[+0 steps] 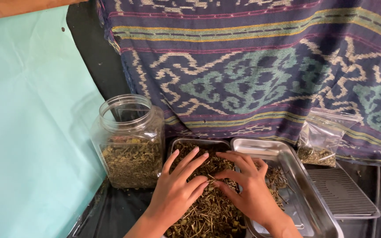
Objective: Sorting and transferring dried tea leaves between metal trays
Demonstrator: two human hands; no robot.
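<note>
A heap of dried green herbs with thin stems (208, 207) fills a metal tray (199, 143) at the bottom centre of the view, at about six o'clock, and both of the person's hands rest on it. The left hand (177, 191) lies palm down with its fingers spread flat and slightly apart, gripping nothing, pressing lightly on the leaves. The right hand (248, 185) sits just beside it at three o'clock, fingers loosely curled and fanned, their tips touching those of the left over the heap; whether it pinches a stem cannot be told. The flat, open pose suits spreading or feeling through loose material rather than lifting it. A second, shinier steel tray (305, 176) lies touching the first on its right and holds only a thin scatter of stems under the right hand (most of its floor shows bare metal). At ten o'clock from the hands stands a clear plastic jar (128, 141), lid off, roughly half full of the same dried leaf, its open mouth near at hand. At two o'clock a small clear zip bag (320, 139) leans upright against a hanging woven cloth (252, 66), purple with teal and cream patterns, with a little herb settled at its bottom. Below the bag lies a flat grey ribbed platform (342, 194), possibly a scale. A pale turquoise sheet (27, 132) covers the left side.
</note>
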